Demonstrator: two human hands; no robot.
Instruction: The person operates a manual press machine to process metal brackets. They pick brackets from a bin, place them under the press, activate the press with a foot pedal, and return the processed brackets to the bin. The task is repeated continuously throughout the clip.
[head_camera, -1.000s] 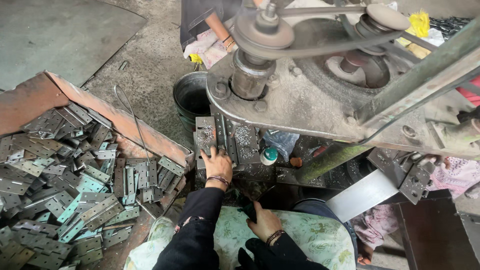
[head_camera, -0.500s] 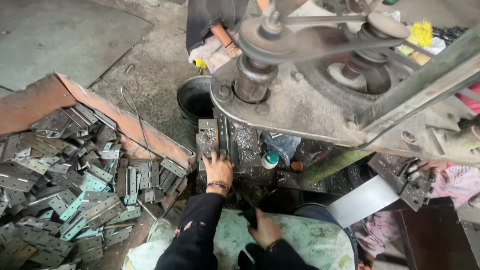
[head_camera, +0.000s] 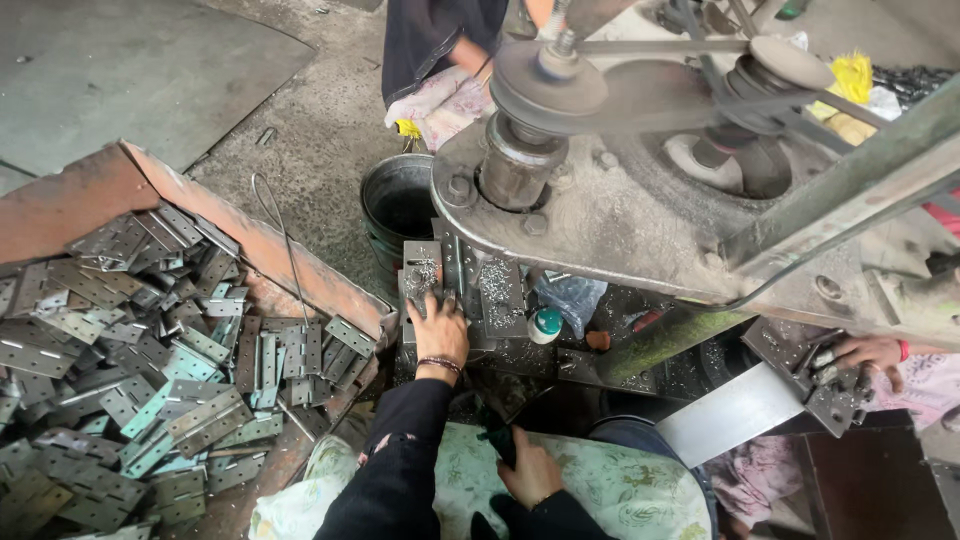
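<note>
- Your left hand (head_camera: 438, 335) lay palm down with the fingers spread flat, pressing on a metal hinge plate (head_camera: 421, 277) set on the bed of the press machine (head_camera: 600, 220). It was not closed round anything; the fingertips (head_camera: 420, 308) rested on the plate's near end.
- That plate stood just in front of the machine's vertical column, dusted with bright metal chips, with a second chip-covered block (head_camera: 497, 290) right beside it on your right.
- Your right hand (head_camera: 530, 470) was lower, near your lap, curled loosely over the edge of a green flowered cloth (head_camera: 620, 490). Something dark sat under its fingers, but I could not tell whether you were gripping it or only touching it.
- To your left, a rusty tray (head_camera: 70, 200) held a big heap of grey hinge plates (head_camera: 140, 360), well apart from your left hand.
- A dark bucket (head_camera: 395, 205) stood on the floor just behind the plate you pressed.
- A small teal-capped bottle (head_camera: 545, 325) lay near the machine's base, between your left hand and a green post (head_camera: 665, 340).
- Another person's hand (head_camera: 865, 355) at the far right touched a separate stack of metal pieces (head_camera: 825, 385), and a second person crouched beyond the bucket.
</note>
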